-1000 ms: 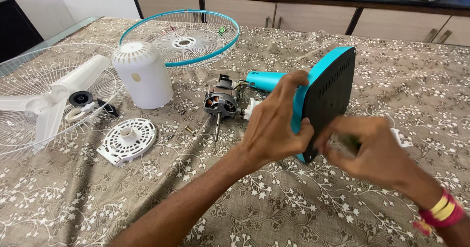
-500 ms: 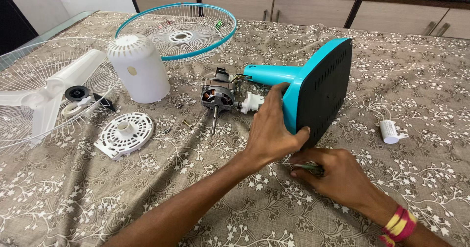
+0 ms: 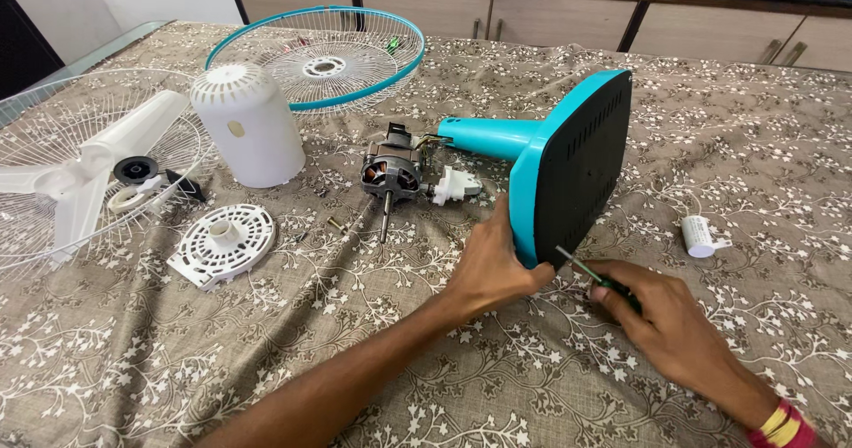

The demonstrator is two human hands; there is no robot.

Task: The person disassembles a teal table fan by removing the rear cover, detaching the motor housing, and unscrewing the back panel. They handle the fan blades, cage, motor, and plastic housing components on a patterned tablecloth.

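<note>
The person's left hand [image 3: 490,266] is closing its grip around the near lower edge of the teal fan base [image 3: 572,168], thumb at the black underside, holding it tipped on its edge on the worktop [image 3: 444,368]. The right hand [image 3: 667,324] is pinching a thin screwdriver [image 3: 587,271], fingers clamped together on the handle, its metal tip touching the base's lower corner. The base is smooth plastic with a slotted black plate; its round teal neck is pointing left toward a small metal motor [image 3: 390,177]. A white capacitor [image 3: 701,236] is lying to the right. On the left are sitting a white domed cover [image 3: 247,124], a round vented plate [image 3: 222,243] and wire guards [image 3: 315,57]. A patterned cloth is covering the worktop.
</note>
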